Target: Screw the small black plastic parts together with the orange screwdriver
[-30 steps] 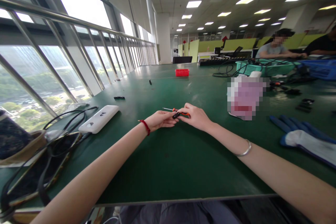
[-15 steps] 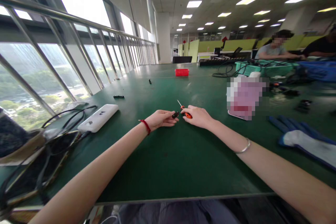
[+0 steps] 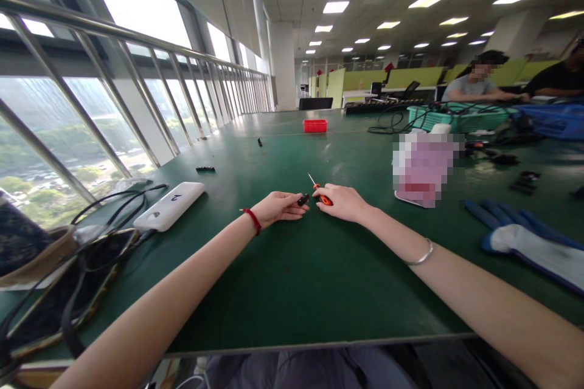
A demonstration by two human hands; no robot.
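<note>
Both of my hands rest on the green table (image 3: 292,279) a little past its middle. My left hand (image 3: 279,206), with a red string at the wrist, pinches a small black part (image 3: 303,199) at its fingertips. Right beside it my right hand (image 3: 343,202) is closed round the orange handle of a small screwdriver (image 3: 320,192). The screwdriver's thin metal shaft points up and away to the left. The two hands are a few centimetres apart and the black part sits between them.
A white power bank (image 3: 170,205) with black cables and a phone (image 3: 68,279) lie at the left. Blue and white gloves (image 3: 520,237) lie at the right, a red tray (image 3: 315,126) far back, green baskets (image 3: 456,115) and two seated people beyond.
The screwdriver has swung from lying level, pointing left across the black part, to pointing up and away. My hands have drawn slightly apart since a second ago.
</note>
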